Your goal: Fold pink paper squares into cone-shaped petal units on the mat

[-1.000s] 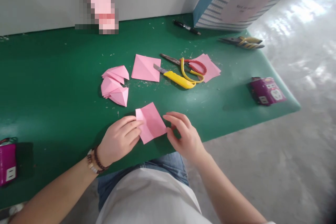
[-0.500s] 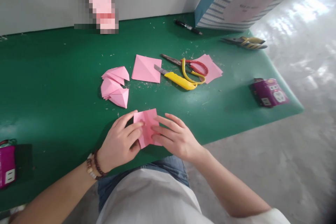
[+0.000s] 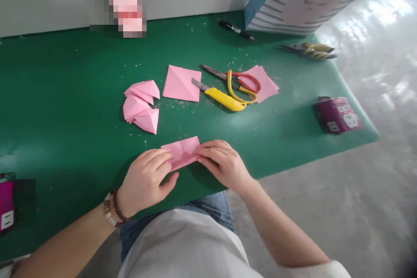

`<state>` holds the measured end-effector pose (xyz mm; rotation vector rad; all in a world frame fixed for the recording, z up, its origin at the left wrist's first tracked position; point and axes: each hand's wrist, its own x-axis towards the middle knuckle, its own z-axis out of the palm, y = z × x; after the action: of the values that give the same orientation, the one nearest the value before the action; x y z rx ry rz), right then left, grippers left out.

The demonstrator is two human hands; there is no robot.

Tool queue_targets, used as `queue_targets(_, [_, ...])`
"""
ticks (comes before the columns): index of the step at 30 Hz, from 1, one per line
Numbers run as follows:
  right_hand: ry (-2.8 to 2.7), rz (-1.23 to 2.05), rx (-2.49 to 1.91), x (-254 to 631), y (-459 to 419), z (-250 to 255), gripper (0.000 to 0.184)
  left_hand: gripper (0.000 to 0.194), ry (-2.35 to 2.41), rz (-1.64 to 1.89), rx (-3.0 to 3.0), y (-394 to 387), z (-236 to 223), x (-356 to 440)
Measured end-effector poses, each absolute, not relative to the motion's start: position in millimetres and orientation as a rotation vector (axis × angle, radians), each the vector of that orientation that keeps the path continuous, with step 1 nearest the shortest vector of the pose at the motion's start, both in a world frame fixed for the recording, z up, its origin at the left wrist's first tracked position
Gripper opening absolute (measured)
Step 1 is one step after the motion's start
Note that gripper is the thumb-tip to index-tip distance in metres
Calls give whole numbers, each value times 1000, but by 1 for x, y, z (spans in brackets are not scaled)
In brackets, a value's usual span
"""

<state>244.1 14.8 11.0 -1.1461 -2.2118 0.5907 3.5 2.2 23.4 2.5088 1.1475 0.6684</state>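
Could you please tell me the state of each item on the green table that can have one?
Nearest pink sheet: folded into an oblong, creased.
Square pink paper: lying flat, creased.
Pink pieces at left: folded, overlapping.
Yellow knife: blade exposed.
Scissors: handles apart, blades apparently nearly closed.
Pink papers at right: stacked, partly covered.
Pliers: handles apart.
Pen: lying down, tip unclear.
Striped container: upright.
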Motion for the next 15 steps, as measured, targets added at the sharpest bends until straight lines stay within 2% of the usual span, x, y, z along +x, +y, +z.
queue_targets(3, [-2149, 497, -1276, 231, 18, 9, 11, 6, 1229, 704, 2499, 3, 21, 4])
queue_targets(8, [-2206, 359, -1357, 218, 22, 4, 14, 31, 1314, 696, 2542, 5, 16, 2])
queue_targets(15, [-2170, 330, -1350, 216, 23, 0, 18, 32, 1216, 627, 2617, 6, 18, 4])
